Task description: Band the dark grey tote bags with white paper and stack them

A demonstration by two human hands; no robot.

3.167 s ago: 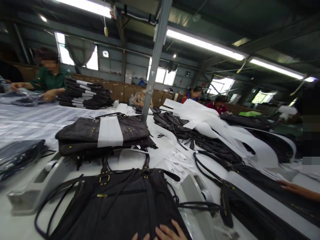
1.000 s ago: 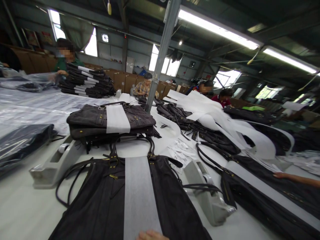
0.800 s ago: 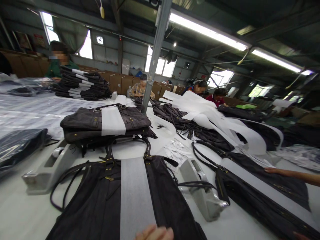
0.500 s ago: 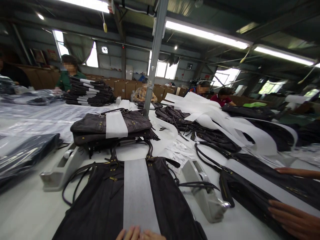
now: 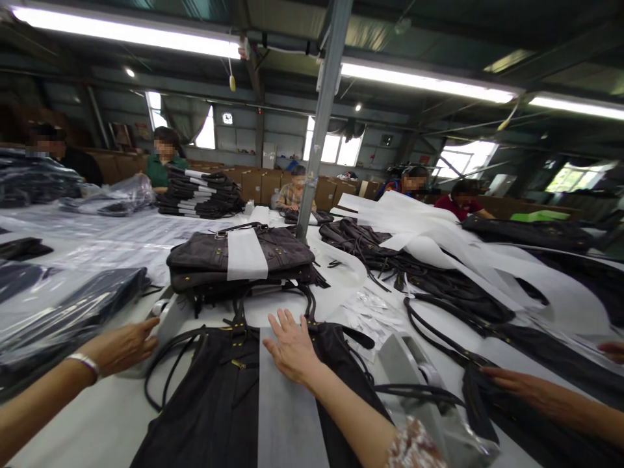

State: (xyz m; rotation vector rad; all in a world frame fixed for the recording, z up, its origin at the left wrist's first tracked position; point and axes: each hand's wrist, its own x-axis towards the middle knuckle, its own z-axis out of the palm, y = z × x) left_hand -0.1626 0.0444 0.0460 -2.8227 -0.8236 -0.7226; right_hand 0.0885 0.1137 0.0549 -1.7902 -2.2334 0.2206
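Note:
My right hand (image 5: 291,346) lies spread and flat on a white strip (image 5: 287,416) that runs down the middle of a dark handbag (image 5: 205,403). The bag lies flat, its handles pointing away from me. On the left, my left hand (image 5: 124,344), with a bracelet at the wrist, is over a grey tape dispenser (image 5: 170,318) and hides its near end. Its forefinger stretches towards the tape roll and its thumb is apart; nothing shows between them. Beyond the bag sits a stack of dark bags (image 5: 195,257) with a white band around it.
A second tape dispenser (image 5: 439,416) stands right of the bag, under a strap. A co-worker's hand (image 5: 531,390) touches another dark bag (image 5: 536,426) at right. Plastic-wrapped bags (image 5: 73,318) lie left. A metal post (image 5: 322,123) rises behind; white strips (image 5: 429,224) lie heaped beyond.
My right hand has moved up the strip from the bag's near edge. My left hand has come to the left dispenser. The view has shifted left, and the co-worker's hands have moved.

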